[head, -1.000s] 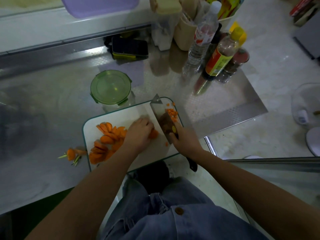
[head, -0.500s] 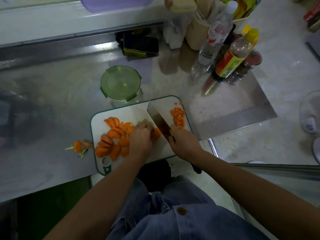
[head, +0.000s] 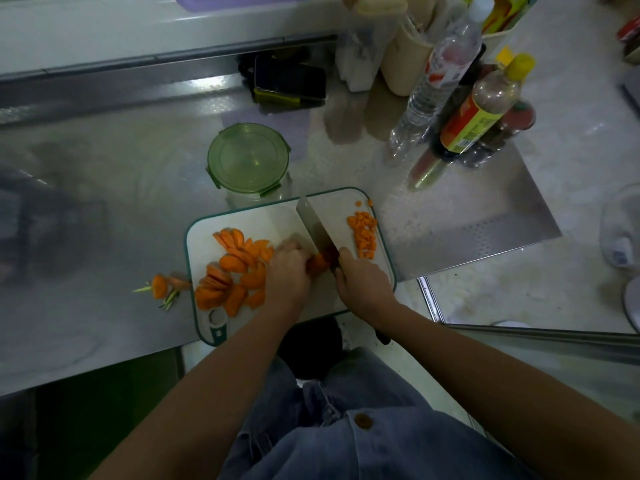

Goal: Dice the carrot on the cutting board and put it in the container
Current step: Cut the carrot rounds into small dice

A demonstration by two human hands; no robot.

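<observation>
1. The carrot piece [head: 318, 263] under the blade lies near the middle of the white cutting board [head: 332, 209], between the two hands.
2. The left hand [head: 289, 270] rests on the board with its fingers curled down onto that piece and pins it from the left.
3. The right hand [head: 363, 282] is wrapped around the handle of a cleaver [head: 313, 225]. The wide blade runs from the hand toward the board's far edge and meets the carrot piece near its heel. Most of the handle is hidden by the hand.
4. Diced carrot [head: 363, 235] is heaped along the board's right edge, with two stray cubes near the far right corner.
5. Uncut carrot slices [head: 235, 268] are piled on the board's left half, just beside the left hand.
6. A round container [head: 247, 157] with a green clip lid shut on it stands on the steel counter [head: 104, 209] just beyond the board's far edge.
7. The carrot top [head: 161, 287], with green stems, lies on the counter just off the board's left edge.
8. Farther back lies a dark phone [head: 289, 81]. To the right stand a clear water bottle [head: 440, 74] and a yellow-capped sauce bottle [head: 479, 109], well apart from the board.
9. Both forearms reach over the board's near edge and cover part of it.
</observation>
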